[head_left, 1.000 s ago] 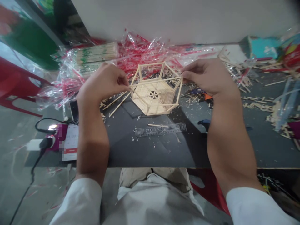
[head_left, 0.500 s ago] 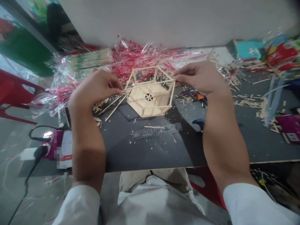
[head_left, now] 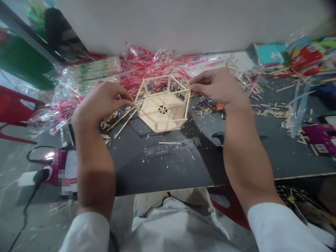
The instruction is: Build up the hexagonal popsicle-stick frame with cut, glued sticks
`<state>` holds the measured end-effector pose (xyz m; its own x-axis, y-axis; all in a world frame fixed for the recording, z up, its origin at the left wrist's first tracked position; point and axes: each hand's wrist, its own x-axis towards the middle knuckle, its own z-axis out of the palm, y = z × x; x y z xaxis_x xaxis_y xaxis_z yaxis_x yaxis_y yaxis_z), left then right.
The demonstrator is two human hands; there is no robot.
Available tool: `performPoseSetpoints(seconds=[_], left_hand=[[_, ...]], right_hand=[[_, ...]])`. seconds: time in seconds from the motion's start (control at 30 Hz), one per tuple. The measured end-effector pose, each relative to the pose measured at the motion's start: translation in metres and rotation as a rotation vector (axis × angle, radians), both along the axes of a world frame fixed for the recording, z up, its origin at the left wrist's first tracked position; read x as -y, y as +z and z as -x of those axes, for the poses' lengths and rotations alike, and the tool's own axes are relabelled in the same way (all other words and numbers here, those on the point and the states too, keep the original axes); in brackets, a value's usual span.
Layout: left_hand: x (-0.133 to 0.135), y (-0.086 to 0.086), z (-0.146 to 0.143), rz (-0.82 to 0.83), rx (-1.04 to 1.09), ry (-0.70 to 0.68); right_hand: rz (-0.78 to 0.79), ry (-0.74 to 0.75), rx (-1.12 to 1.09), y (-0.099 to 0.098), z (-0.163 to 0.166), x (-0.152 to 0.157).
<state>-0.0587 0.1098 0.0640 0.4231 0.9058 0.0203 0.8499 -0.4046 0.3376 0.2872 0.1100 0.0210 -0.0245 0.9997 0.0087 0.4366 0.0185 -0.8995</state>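
Observation:
A six-sided basket-like frame of thin wooden sticks (head_left: 172,126) stands on the dark tabletop, with a closely laid stick floor and corner posts under an upper rim. Across its top, from the left corner to the right one, runs a thin wooden stick (head_left: 162,96). My left hand (head_left: 105,99) is closed in a pinch at the stick's left end. At the opposite end, thumb and fingers of my right hand (head_left: 216,85) pinch together by the right corner. The fingertips partly hide both stick ends, and whether they also grip the rim is unclear.
In front of the frame lies a clear ruler (head_left: 172,148) with a short stick on it. Behind are crumpled red-and-clear wrappers (head_left: 147,63) and bundled sticks (head_left: 97,68). Stick offcuts litter the right side. A purple power strip (head_left: 54,168) sits left, another purple box (head_left: 319,138) right.
The view has shifted slightly, so everything appears a little further left. Both hands keep their pinch at the same two corners, and the frame stays in place on the table.

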Motion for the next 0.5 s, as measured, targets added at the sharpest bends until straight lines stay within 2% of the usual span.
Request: performPoseSetpoints(seconds=[0.23,0.5], left_hand=[[0.0041,0.0042,-0.004,0.03,-0.007,0.021],[0.004,0.0037,-0.0016,0.046,0.006,0.008]], right_hand=[[0.023,0.004,0.003,-0.0014,-0.001,0.0007],[-0.019,0.014,0.124,-0.0011,-0.0037,0.0005]])
